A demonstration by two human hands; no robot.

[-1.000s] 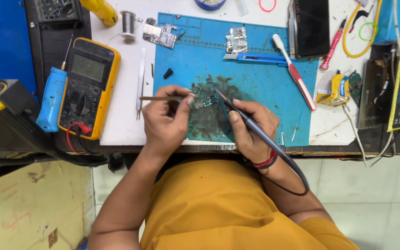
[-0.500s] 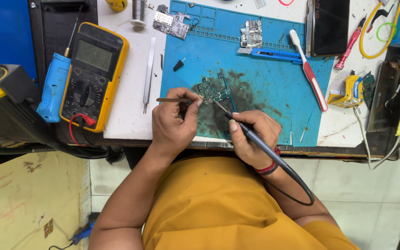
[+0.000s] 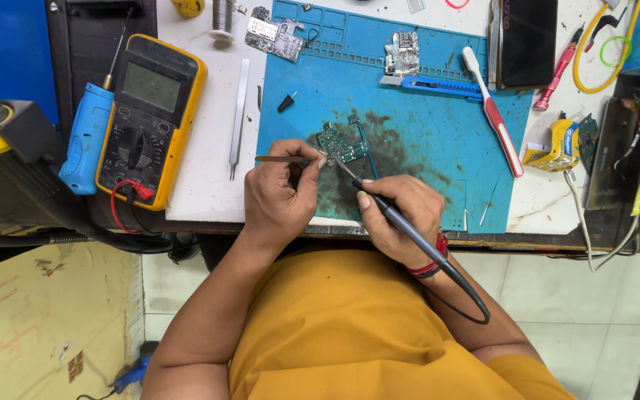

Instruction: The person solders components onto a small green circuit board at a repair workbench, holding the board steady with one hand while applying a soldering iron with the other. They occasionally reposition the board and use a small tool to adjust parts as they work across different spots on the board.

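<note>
Circuit board (image 3: 342, 146), small and green, lies on the darkened patch of the blue work mat (image 3: 438, 126), which covers a white counter (image 3: 201, 178). Pale floor tiles show below the counter's edge, with a blue panel at far left. The left hand (image 3: 279, 196) has its grip closed on slim tweezers (image 3: 283, 158) whose tips meet the board. The right hand (image 3: 401, 215) has its grip wrapped around a black soldering iron (image 3: 394, 218), its tip at the board's lower edge. A yellow multimeter (image 3: 150, 115) sits to the left. Compared with half a second ago, both hands hold the same pose; the view has only shifted slightly, and the board appears unmoved.
</note>
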